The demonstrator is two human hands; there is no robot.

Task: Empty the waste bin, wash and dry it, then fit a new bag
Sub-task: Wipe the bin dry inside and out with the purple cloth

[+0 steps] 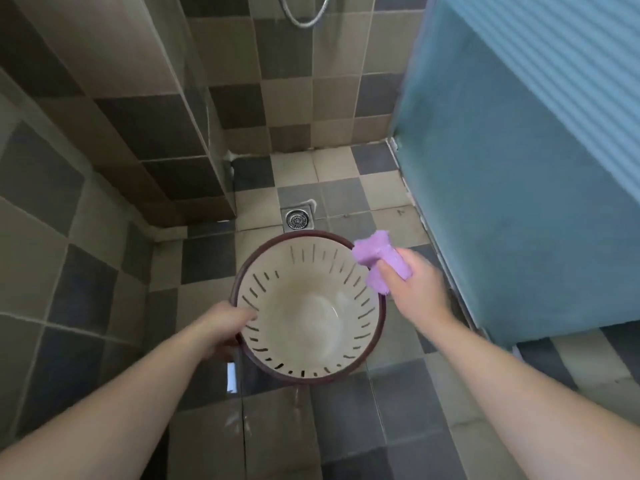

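The waste bin [308,306] sits low in the middle of the frame, held above the tiled floor [104,271], its mouth turned up toward the camera. It is cream inside with a dark red rim and rows of slits through the wall. No rubbish and no bag show in it, and the bottom looks glossy, perhaps wet.

The left hand [225,327] grips the rim at its left edge, fingers curled over the lip. The right hand [415,289] is clamped on a bunched purple cloth [377,261] just beside the rim's upper right edge. The two hands are apart, one on each side of the bin.

The step in hand looks like wiping the bin dry. To do it well, the left hand should hold the rim firm and tilt the mouth toward the cloth. The cloth should go down to the bottom first, then sweep round the wall upward, pressing over the slits where water can lodge. Any drips are best let fall toward the floor drain [297,219] just above the bin in the frame.
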